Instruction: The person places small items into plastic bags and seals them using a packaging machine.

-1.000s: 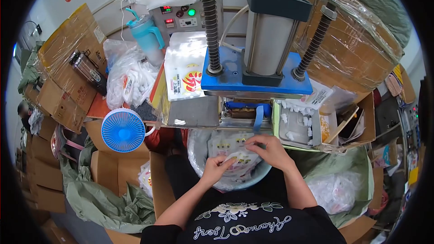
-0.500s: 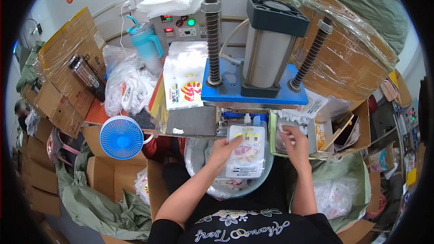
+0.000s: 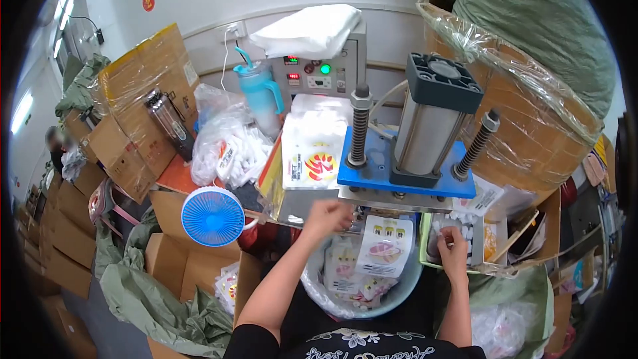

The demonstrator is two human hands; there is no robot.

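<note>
My left hand (image 3: 329, 218) is closed beside the front left edge of the blue press (image 3: 412, 163). Its fingertips are partly hidden, and I cannot make out what they hold. A white printed pouch (image 3: 385, 247) hangs just below the press plate, over a light blue basin (image 3: 407, 292) lined with clear plastic. More printed pouches (image 3: 343, 267) lie in that basin. Over the green-rimmed tray (image 3: 423, 242), my right hand (image 3: 453, 247) has its fingers drawn together among small white plastic pieces (image 3: 464, 218). Whether a piece is between them is hidden.
A stack of pouches (image 3: 312, 159) lies left of the press. Nearby stand a blue fan (image 3: 212, 216), a turquoise jug (image 3: 260, 96) and a dark flask (image 3: 169, 123). Large cardboard boxes (image 3: 525, 100) rise behind. A control box (image 3: 316, 73) has lit displays.
My left hand has let go of the pouch, which now hangs under the press, and moved up beside it. My right hand's fingers have closed over the tray. The view has shifted.
</note>
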